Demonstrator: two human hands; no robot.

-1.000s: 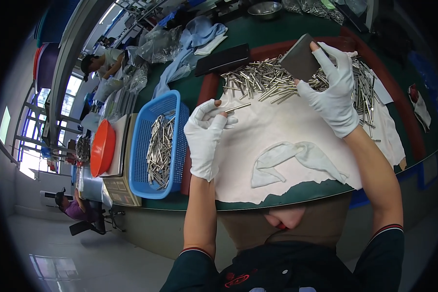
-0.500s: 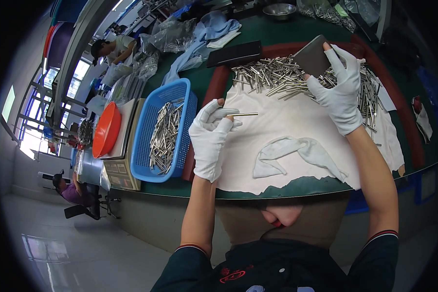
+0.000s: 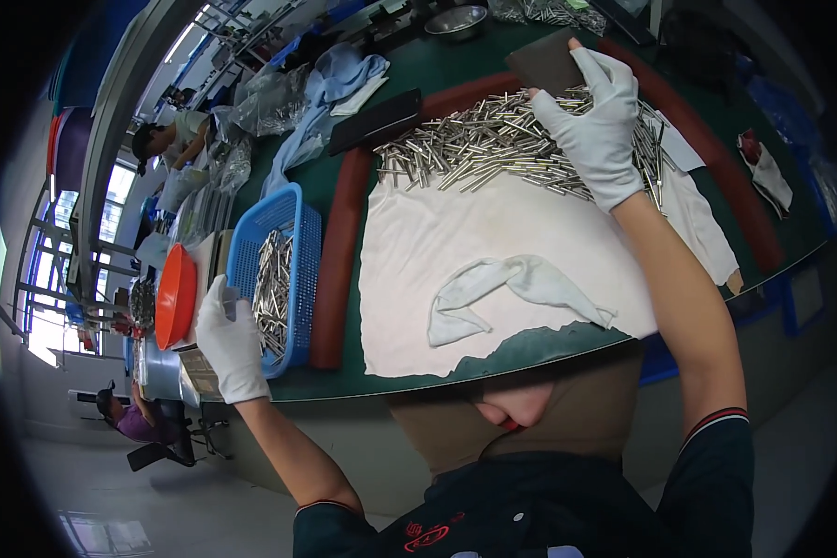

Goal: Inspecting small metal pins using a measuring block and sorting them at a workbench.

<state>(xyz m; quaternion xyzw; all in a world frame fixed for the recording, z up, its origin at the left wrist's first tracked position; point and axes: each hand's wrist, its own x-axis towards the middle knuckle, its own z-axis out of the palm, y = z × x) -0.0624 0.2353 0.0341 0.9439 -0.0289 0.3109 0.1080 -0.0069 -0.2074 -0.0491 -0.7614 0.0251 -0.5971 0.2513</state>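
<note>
Cotton-gloved right hand [image 3: 597, 126] grips flat dark card [image 3: 541, 63] over shiny metal rods [image 3: 493, 149]; left hand [image 3: 231, 342] open on blue mesh basket [image 3: 293, 219].

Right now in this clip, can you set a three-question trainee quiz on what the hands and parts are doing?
1. True or false: the left hand is at the blue basket.
2. The right hand holds: A) dark flat card, B) orange bowl, C) crumpled white rag.
3. On what does the pile of metal pins lie?

Key: 1 true; 2 A; 3 the white cloth on the green table.
</note>
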